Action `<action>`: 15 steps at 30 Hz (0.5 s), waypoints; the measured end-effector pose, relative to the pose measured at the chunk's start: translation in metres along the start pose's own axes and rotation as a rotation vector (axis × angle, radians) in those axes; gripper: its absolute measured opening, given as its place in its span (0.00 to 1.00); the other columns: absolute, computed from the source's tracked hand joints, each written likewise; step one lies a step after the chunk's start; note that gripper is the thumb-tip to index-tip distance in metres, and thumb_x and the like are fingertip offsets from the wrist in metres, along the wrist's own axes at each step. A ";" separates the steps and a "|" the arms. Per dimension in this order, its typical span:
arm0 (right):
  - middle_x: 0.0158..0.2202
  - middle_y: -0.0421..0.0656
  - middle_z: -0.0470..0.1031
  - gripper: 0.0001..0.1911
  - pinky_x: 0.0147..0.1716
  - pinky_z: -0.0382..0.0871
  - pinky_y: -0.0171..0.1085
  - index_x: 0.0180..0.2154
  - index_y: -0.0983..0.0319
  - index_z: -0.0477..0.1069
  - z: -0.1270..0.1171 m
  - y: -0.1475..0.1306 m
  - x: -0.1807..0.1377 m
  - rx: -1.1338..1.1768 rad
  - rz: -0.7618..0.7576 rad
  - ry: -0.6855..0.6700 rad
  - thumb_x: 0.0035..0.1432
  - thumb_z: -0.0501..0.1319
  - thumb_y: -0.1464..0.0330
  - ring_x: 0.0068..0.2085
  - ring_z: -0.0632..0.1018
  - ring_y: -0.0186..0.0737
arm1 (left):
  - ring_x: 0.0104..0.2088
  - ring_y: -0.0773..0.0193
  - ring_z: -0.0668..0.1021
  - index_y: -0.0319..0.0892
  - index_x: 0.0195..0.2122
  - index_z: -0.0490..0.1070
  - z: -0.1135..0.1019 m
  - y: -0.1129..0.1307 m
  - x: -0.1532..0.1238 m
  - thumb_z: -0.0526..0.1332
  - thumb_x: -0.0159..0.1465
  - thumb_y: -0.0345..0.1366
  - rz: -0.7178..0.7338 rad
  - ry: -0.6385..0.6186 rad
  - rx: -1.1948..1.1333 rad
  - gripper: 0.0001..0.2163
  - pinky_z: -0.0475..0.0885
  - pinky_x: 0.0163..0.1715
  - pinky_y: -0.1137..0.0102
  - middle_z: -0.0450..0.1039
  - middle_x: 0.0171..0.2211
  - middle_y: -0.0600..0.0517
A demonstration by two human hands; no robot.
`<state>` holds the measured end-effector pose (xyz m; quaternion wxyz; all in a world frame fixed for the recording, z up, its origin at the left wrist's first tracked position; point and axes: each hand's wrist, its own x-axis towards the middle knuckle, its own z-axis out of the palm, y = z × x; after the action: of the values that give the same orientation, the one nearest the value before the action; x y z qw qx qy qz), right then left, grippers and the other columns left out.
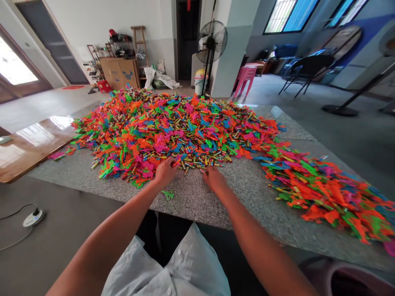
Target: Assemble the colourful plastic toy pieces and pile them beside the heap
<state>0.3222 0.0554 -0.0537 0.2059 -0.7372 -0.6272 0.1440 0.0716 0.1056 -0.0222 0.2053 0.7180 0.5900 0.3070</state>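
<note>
A big heap of small bright plastic pieces [185,123] in orange, pink, green and blue, mixed with small metallic tubes, covers a speckled granite table [243,193]. My left hand [166,170] reaches into the heap's near edge with its fingers curled, pinching an orange piece [176,162]. My right hand [213,177] rests at the heap's edge with fingers bent over small tubes; what it holds is hidden. A single green piece [168,194] lies on the table just below my left hand.
A second band of coloured pieces [324,193] runs along the table's right side. A wooden board [27,148] lies at the left. A power strip [32,218] sits on the floor. A standing fan [211,45], pink stool [243,80] and chairs stand behind.
</note>
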 end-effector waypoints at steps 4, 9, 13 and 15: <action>0.33 0.44 0.79 0.07 0.29 0.67 0.36 0.39 0.60 0.72 -0.003 -0.014 -0.018 0.548 0.030 -0.052 0.65 0.62 0.63 0.29 0.76 0.39 | 0.25 0.66 0.71 0.43 0.37 0.76 -0.018 -0.003 -0.018 0.70 0.59 0.50 -0.102 -0.196 -0.483 0.16 0.64 0.27 0.73 0.71 0.25 0.56; 0.31 0.37 0.76 0.19 0.21 0.63 0.34 0.49 0.59 0.74 -0.025 -0.047 -0.042 1.065 -0.101 -0.286 0.61 0.65 0.56 0.22 0.69 0.33 | 0.21 0.70 0.67 0.41 0.33 0.77 -0.049 0.005 -0.040 0.68 0.61 0.55 -0.022 -0.610 -0.512 0.19 0.59 0.21 0.74 0.68 0.22 0.56; 0.28 0.37 0.74 0.17 0.22 0.64 0.34 0.47 0.59 0.79 -0.034 -0.066 -0.051 1.105 -0.169 -0.382 0.61 0.65 0.56 0.23 0.70 0.33 | 0.21 0.71 0.64 0.40 0.31 0.77 -0.066 0.015 -0.045 0.67 0.63 0.57 0.079 -0.704 -0.501 0.21 0.57 0.20 0.75 0.64 0.21 0.56; 0.27 0.36 0.73 0.17 0.22 0.64 0.34 0.46 0.59 0.79 -0.033 -0.070 -0.053 1.101 -0.190 -0.402 0.61 0.65 0.56 0.23 0.69 0.33 | 0.22 0.71 0.64 0.40 0.31 0.76 -0.070 0.019 -0.045 0.66 0.63 0.57 0.102 -0.719 -0.497 0.22 0.56 0.21 0.75 0.63 0.21 0.57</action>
<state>0.2680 0.0080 0.0068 0.4471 -0.4209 -0.5503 0.5657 0.0320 0.0526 0.0322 0.5485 0.7363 0.3532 0.1799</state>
